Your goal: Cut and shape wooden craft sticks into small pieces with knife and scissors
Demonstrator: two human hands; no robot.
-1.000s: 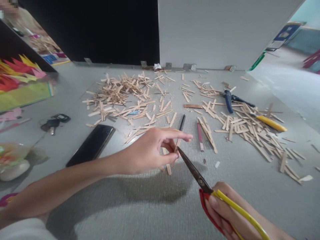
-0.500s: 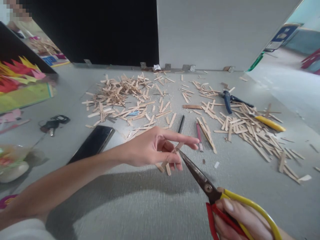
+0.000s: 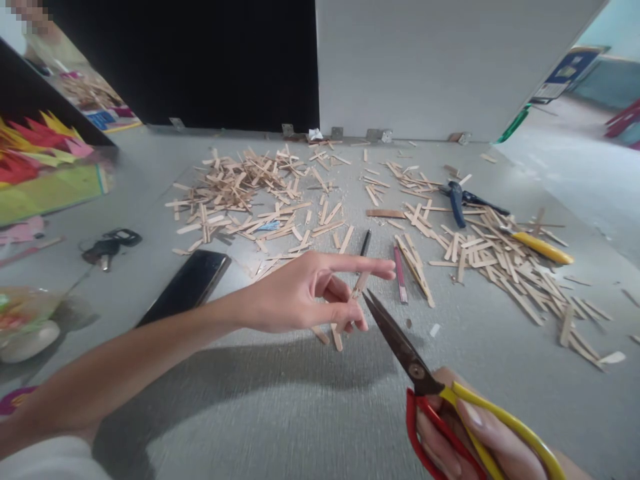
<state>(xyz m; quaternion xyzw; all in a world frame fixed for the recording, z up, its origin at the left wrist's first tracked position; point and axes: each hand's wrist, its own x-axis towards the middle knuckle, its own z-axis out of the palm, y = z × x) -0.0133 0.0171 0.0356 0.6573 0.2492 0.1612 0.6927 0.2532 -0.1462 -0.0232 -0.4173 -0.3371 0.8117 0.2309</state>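
My left hand (image 3: 305,293), index finger stretched out to the right, pinches a small wooden stick (image 3: 359,285) between thumb and curled fingers. My right hand (image 3: 480,433) grips scissors (image 3: 415,370) by a red and a yellow handle. Their dark blades are slightly parted, and the tips lie just right of the stick, apart from it. On the table below my left hand, two wooden pieces (image 3: 337,339) show partly. Behind the hand lie a black pen (image 3: 366,242) and a pink pencil-like tool (image 3: 401,275).
A heap of wooden sticks (image 3: 245,177) spreads at the back left, another pile (image 3: 515,267) on the right. Blue-handled pliers (image 3: 456,203) and a yellow-handled tool (image 3: 543,247) rest there. A phone (image 3: 185,287) and keys (image 3: 107,250) lie left. A black and white panel (image 3: 400,67) stands behind.
The scissors have drawn back slightly from the stick, and their handles have spread a little. My left hand keeps nearly the same place and holds the stick.
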